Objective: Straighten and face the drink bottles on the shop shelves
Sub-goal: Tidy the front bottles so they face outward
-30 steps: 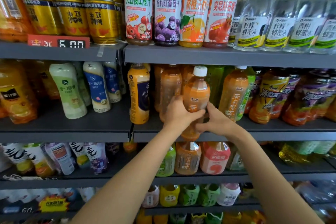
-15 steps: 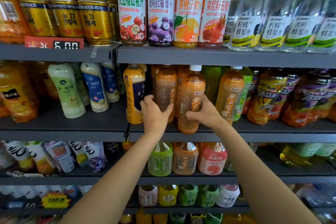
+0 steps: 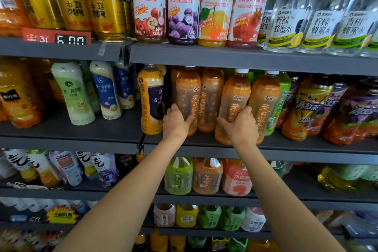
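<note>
Left hand (image 3: 175,124) wraps 1 upright orange tea bottle (image 3: 188,96); right hand (image 3: 241,127) wraps its neighbour bottle (image 3: 234,101), 1 bottle standing between.

Four orange tea bottles (image 3: 211,98) stand upright in a row on the shelf, two gripped low down, one in each hand.

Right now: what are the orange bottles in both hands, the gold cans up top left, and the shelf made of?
Orange bottle in the left hand: seemingly clear plastic, glossy; tea shows through around a printed film label. Orange bottle in the right hand: same look, white cap, probably plastic. Gold cans: likely metal, with a shiny sheen and ribbed bands. Shelf: matte dark grey, probably painted metal; can't confirm.
</note>
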